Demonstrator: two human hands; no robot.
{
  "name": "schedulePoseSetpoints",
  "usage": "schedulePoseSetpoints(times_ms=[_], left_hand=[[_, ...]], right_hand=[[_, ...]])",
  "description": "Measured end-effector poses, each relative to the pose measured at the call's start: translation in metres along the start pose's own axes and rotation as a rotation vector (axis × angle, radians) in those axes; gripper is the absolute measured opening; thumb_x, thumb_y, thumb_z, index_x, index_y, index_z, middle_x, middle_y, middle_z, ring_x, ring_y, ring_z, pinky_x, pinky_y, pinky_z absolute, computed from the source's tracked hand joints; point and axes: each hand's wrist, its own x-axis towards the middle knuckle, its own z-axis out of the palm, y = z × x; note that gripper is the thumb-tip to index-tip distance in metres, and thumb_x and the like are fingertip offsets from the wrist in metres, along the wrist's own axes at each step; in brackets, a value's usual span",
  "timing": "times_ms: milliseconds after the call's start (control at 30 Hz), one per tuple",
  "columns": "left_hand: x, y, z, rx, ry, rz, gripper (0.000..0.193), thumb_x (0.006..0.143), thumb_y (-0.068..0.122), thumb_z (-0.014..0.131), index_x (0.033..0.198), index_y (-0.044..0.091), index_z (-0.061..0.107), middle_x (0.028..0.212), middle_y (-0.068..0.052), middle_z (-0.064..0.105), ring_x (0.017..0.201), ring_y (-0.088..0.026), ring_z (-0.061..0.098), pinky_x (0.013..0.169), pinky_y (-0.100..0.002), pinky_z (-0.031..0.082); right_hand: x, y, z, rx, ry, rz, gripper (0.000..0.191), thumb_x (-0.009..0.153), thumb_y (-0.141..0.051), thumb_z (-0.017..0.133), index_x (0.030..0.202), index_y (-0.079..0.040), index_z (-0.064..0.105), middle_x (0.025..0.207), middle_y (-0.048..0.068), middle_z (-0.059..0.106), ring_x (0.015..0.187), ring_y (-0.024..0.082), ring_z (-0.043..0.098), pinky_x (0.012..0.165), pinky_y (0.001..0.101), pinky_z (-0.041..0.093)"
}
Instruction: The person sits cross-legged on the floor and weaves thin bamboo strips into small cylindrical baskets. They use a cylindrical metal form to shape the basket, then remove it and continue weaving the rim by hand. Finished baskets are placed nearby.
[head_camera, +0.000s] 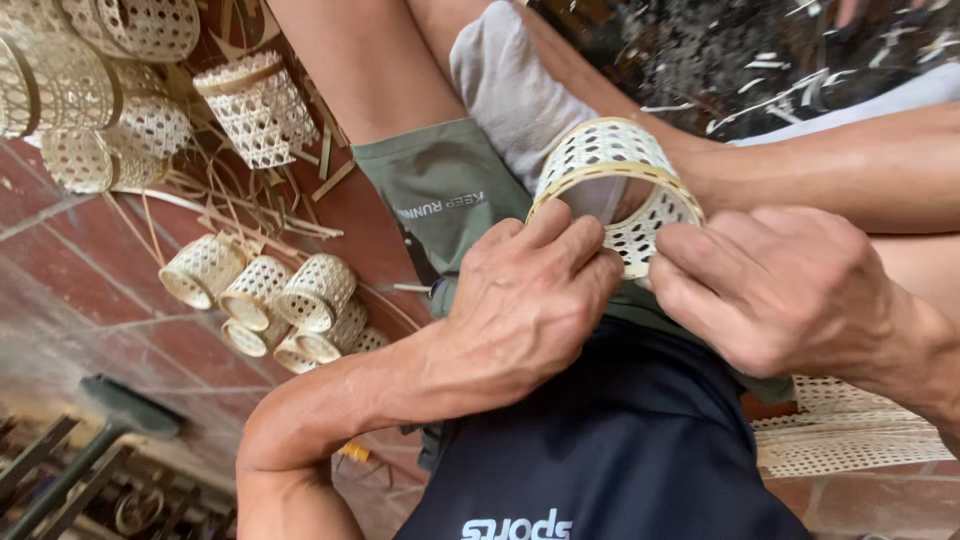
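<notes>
Both my hands grip a small round woven bamboo basket (612, 160) over my lap. It is pale, open-weave, with a yellowish rim band, and it lies tilted with its opening toward me. My left hand (525, 300) pinches the near rim from the left, thumb on the band. My right hand (775, 285) holds the near rim from the right, its fingers curled against the weave. The lower edge of the basket is hidden behind my fingers.
A cluster of finished little woven baskets (270, 295) lies on the red tile floor at left, with more baskets (255, 105) and loose bamboo strips (250, 215) further back. A flat woven mat (850, 435) lies at right. A dark fan base (125, 405) stands lower left.
</notes>
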Motion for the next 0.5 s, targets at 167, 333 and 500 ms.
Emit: schedulePoseSetpoints(times_ms=[167,333,500], left_hand=[[0.011,0.002,0.002,-0.039,0.016,0.014,0.007,0.083,0.018,0.07,0.085,0.012,0.068,0.092,-0.003,0.059,0.093,-0.025,0.058,0.071,-0.041,0.048],[0.012,0.003,0.005,-0.077,0.053,-0.029,0.012,0.084,0.019,0.074,0.081,0.01,0.067,0.088,-0.004,0.059,0.091,-0.027,0.058,0.071,-0.043,0.05],[0.012,0.004,0.005,-0.123,0.112,-0.064,0.009,0.087,0.016,0.074,0.087,0.009,0.068,0.09,-0.005,0.06,0.092,-0.028,0.059,0.074,-0.042,0.052]], right_hand=[[0.001,0.004,-0.008,0.021,-0.16,0.067,0.026,0.075,-0.018,0.073,0.098,-0.005,0.071,0.077,0.003,0.057,0.072,0.021,0.063,0.058,0.0358,0.05],[0.011,0.008,-0.007,0.105,-0.232,0.115,0.016,0.07,-0.019,0.072,0.081,-0.011,0.064,0.082,0.004,0.06,0.077,0.023,0.066,0.062,0.0382,0.053],[0.021,0.012,-0.012,0.329,-0.239,0.297,0.014,0.077,-0.016,0.076,0.081,-0.005,0.068,0.079,0.007,0.063,0.07,0.029,0.065,0.059,0.0419,0.052]])
